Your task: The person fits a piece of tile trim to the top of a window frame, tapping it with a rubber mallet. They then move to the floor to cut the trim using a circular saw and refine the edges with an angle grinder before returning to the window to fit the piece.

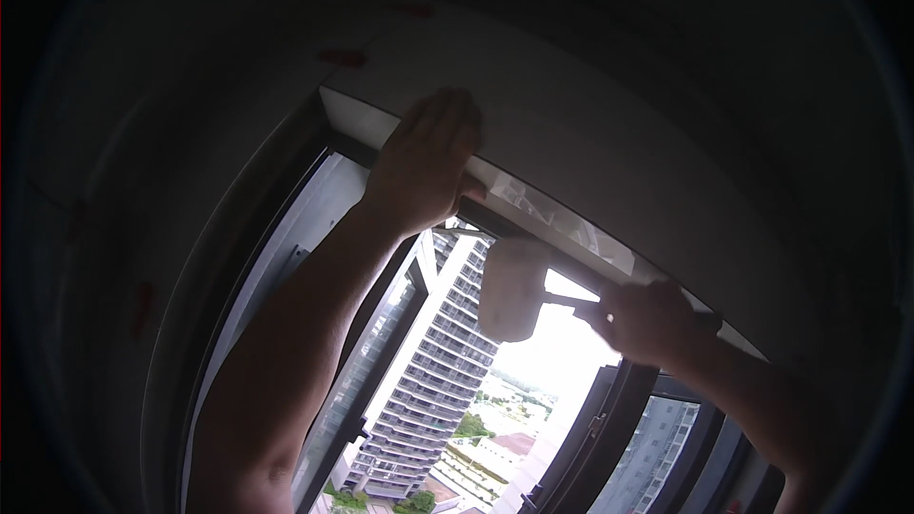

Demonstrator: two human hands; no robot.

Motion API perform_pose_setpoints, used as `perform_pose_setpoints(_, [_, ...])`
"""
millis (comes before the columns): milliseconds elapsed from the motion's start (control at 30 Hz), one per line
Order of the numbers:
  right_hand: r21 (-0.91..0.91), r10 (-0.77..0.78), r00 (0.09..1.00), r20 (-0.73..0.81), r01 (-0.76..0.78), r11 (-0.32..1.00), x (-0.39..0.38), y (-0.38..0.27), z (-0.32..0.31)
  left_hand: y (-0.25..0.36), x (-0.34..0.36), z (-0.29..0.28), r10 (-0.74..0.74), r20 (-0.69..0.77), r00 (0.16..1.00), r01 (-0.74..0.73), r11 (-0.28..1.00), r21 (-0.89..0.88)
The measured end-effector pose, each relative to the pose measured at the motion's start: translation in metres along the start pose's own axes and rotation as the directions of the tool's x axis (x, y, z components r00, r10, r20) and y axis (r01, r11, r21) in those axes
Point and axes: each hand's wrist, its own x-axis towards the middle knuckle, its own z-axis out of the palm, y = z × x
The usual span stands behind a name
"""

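Observation:
My left hand (424, 157) grips the lower edge of a pale overhead panel (600, 152), fingers together on its face and thumb at the edge. A glossy strip (552, 214) runs below that edge, along the top of the window opening. My right hand (647, 319) is closed around the dark handle (571, 303) of a mallet with a bulky pale head (511, 290). The mallet head hangs in front of the bright opening, below and right of my left hand, slightly blurred. Whether it touches the strip, I cannot tell.
A dark window frame (628, 381) surrounds the opening, with sashes on both sides and a small latch (598, 419). Outside stands a tall tower (428, 390) above trees and low roofs. Red pieces (341, 57) sit on the dim surface at upper left. A dark wall (114, 257) borders the left side.

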Motion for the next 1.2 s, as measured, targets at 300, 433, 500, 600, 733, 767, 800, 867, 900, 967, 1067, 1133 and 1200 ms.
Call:
perform_pose_setpoints(300, [0.0, 0.031, 0.998, 0.062, -0.031, 1.0, 0.017, -0.022, 0.005, -0.005, -0.004, -0.005, 0.011, 0.055, 0.998, -0.009, 1.0, -0.024])
perform_pose_setpoints(433, [0.044, 0.164, 0.971, 0.176, -0.174, 0.984, 0.013, -0.017, 0.012, -0.007, -0.004, -0.005, -0.002, 0.099, 0.995, -0.004, 0.998, 0.067])
perform_pose_setpoints(500, [0.081, 0.363, 0.793, 0.489, -0.455, 0.887, 0.033, -0.025, 0.003, -0.011, -0.004, -0.008, 0.074, 0.055, 0.996, -0.077, 0.996, 0.048])
perform_pose_setpoints(600, [0.207, 0.146, 0.914, 0.378, -0.237, 0.949, 0.025, -0.035, 0.006, -0.013, -0.01, 0.0, 0.043, -0.022, 0.999, -0.043, 0.999, 0.01])
perform_pose_setpoints(733, [0.563, 0.176, 0.978, 0.113, -0.209, 0.8, 0.01, -0.015, 0.013, -0.009, -0.004, 0.0, 0.075, 0.017, 0.997, -0.075, 0.997, 0.001])
perform_pose_setpoints(767, [0.657, 0.137, 0.99, 0.026, -0.121, 0.744, 0.008, -0.013, 0.016, -0.01, -0.006, 0.002, 0.109, 0.035, 0.993, -0.11, 0.993, 0.033])
perform_pose_setpoints(800, [0.342, 0.168, 0.952, 0.255, -0.252, 0.905, 0.003, -0.02, 0.02, -0.012, -0.005, 0.002, 0.14, 0.049, 0.989, -0.143, 0.988, 0.066])
perform_pose_setpoints(867, [-0.026, 0.266, 0.854, 0.448, -0.285, 0.958, 0.003, -0.021, 0.02, -0.008, -0.005, 0.003, 0.053, 0.01, 0.999, -0.052, 0.996, -0.07])
perform_pose_setpoints(900, [0.067, 0.267, 0.884, 0.383, -0.315, 0.947, 0.011, -0.012, 0.013, -0.01, -0.004, 0.002, 0.051, 0.014, 0.999, -0.05, 0.997, -0.062])
perform_pose_setpoints(967, [0.198, 0.327, 0.906, 0.269, -0.384, 0.902, 0.019, -0.017, 0.009, -0.011, -0.003, -0.001, 0.048, 0.075, 0.996, -0.044, 0.998, -0.052])
perform_pose_setpoints(1067, [0.075, 0.283, 0.772, 0.57, -0.391, 0.917, 0.048, -0.025, -0.009, -0.019, -0.012, -0.002, 0.066, 0.003, 0.998, -0.066, 0.998, 0.017])
perform_pose_setpoints(1133, [0.187, 0.322, 0.845, 0.427, -0.431, 0.883, 0.031, -0.026, -0.005, -0.018, -0.008, -0.002, 0.082, 0.082, 0.993, -0.085, 0.996, 0.041])
perform_pose_setpoints(1200, [0.302, 0.379, 0.882, 0.281, -0.456, 0.837, 0.004, -0.029, -0.005, -0.011, -0.001, 0.0, 0.099, 0.163, 0.982, -0.109, 0.993, 0.054])
